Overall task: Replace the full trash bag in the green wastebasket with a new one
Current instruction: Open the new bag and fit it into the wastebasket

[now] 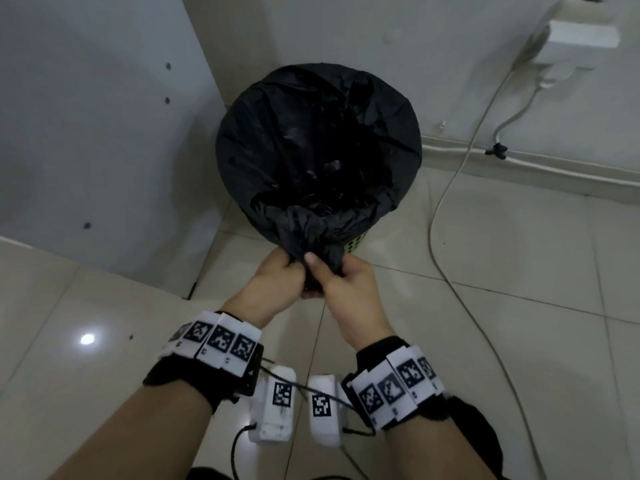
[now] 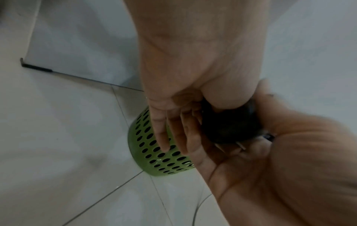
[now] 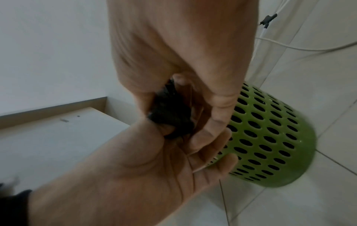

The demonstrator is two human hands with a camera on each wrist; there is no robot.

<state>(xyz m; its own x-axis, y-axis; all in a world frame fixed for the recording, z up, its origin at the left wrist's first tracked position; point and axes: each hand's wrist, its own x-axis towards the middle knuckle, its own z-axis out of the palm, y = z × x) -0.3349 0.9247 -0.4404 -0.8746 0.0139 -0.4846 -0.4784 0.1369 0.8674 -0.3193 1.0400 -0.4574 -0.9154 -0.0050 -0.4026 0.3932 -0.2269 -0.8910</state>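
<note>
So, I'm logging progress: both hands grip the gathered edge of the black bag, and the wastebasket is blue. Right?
Not blue. Both wrist views show the perforated wastebasket is green. The left hand and right hand do grip the black bag.

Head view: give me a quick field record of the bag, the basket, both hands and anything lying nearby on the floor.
bag: black trash bag draped over the basket's rim, near edge gathered into a bunch
basket: green wastebasket, perforated, standing on the tiled floor
left hand: left hand grips the gathered bunch
right hand: right hand grips the same bunch, touching the left
bag contents: too dark to tell
nearby: white cable trailing across the floor right of the basket
</note>
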